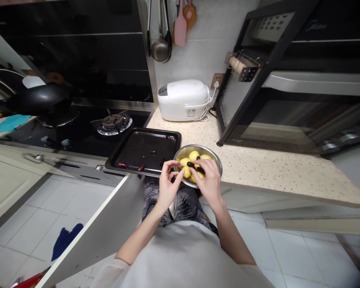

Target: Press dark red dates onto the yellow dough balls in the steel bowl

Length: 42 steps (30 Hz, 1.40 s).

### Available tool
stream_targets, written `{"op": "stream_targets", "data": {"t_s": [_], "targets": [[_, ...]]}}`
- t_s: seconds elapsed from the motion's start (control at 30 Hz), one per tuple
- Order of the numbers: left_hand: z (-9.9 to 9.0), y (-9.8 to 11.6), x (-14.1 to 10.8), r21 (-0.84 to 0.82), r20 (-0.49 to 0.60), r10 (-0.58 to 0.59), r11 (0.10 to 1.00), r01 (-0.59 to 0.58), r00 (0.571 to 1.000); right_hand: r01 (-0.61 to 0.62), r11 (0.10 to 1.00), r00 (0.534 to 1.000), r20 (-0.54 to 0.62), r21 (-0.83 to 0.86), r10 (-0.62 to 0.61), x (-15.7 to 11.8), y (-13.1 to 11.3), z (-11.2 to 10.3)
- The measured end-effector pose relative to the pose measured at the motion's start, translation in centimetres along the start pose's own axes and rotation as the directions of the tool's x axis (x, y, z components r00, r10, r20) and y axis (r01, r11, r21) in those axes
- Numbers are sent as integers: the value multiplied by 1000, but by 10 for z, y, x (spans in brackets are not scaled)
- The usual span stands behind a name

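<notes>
A round metal bowl point(219, 162) at the counter's front edge holds several yellow, rounded pieces point(194, 155) and some dark, elongated ones. Over its right part is my right hand point(209, 180), its thumb and fingers closed on a dark piece point(191, 164). My left hand point(169, 182) is at the bowl's left rim, thumb and fingertips apart with nothing between them. Left of the bowl lies a black baking tray point(135, 149), partly over the stove edge, with a few dark red pieces point(123, 165) scattered on it.
A white appliance point(184, 100) stands behind the bowl against the wall. A large oven point(294, 116) is at right. The gas stove point(87, 138) with a black wok point(39, 100) is at left. An open cabinet door point(99, 236) juts out below the tray.
</notes>
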<state>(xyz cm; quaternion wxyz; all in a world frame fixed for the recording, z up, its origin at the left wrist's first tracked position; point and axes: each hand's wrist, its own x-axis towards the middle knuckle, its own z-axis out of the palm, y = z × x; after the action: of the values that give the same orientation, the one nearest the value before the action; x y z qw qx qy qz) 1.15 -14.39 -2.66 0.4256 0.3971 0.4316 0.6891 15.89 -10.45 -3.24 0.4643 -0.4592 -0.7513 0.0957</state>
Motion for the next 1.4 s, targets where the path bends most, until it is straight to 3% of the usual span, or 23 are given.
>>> {"op": "stream_targets", "data": {"t_s": [0.2, 0.43, 0.93, 1.23, 1.33, 1.4], "targets": [[-1, 4, 1, 30, -12, 45, 999, -45, 999, -52, 969, 999, -4, -240, 52, 24, 30, 5], [-4, 3, 2, 96, 33, 85, 992, -88, 996, -26, 919, 998, 47, -393, 48, 28, 31, 19], [-11, -8, 6, 161, 90, 182, 968, -195, 979, -25, 951, 991, 121, -308, 65, 31, 29, 19], [-15, -11, 9, 228, 118, 210, 946, -232, 971, -58, 928, 988, 111, -368, 106, 24, 26, 12], [-24, -8, 17, 340, 140, 252, 896, -285, 958, -55, 944, 991, 101, -325, 92, 23, 26, 9], [-35, -5, 30, 476, 204, 283, 808, -348, 937, -55, 957, 994, 75, -284, 79, 20, 25, 7]]}}
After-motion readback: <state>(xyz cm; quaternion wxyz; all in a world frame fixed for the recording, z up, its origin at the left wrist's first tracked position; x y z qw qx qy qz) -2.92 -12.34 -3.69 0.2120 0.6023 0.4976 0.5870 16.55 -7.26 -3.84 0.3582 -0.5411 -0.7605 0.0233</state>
